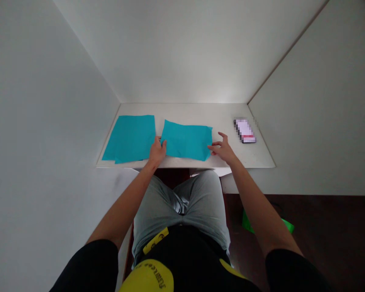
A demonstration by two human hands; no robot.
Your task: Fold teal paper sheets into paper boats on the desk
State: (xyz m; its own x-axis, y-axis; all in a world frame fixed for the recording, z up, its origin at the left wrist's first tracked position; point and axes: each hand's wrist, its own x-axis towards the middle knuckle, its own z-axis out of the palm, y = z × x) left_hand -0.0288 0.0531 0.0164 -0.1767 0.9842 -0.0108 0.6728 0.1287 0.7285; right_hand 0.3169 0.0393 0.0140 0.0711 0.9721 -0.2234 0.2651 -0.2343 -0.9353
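Between left hand (157, 152) and right hand (224, 151), near the front edge of the white desk (182, 110): one loose turquoise sheet (185, 140). Key relation for the coming move, as a judgement: long axis strung from hand to hand, hence to the right of the left hand and to the left of the right hand. About equally near to each, with contact at both short ends.

At the left end, apparently pinched along the edge by the left hand, thumb uppermost. At the right end, touched by fingertips of the right hand, with one finger stretched out free; cannot tell from this angle whether gripped or merely steadied.

Seems to run longest from left to right, roughly parallel to the back wall (182, 52), but slants a little so as to bring the right end nearer the front edge. Points a sharp corner toward the back wall at the left end, and shows a bend or crease near the lower right corner.

Just beside the left hand, farther left: overlapping turquoise sheets (132, 140). Well apart on the right, beyond the right hand: a phone-like device (245, 132), coarsely pixelated.
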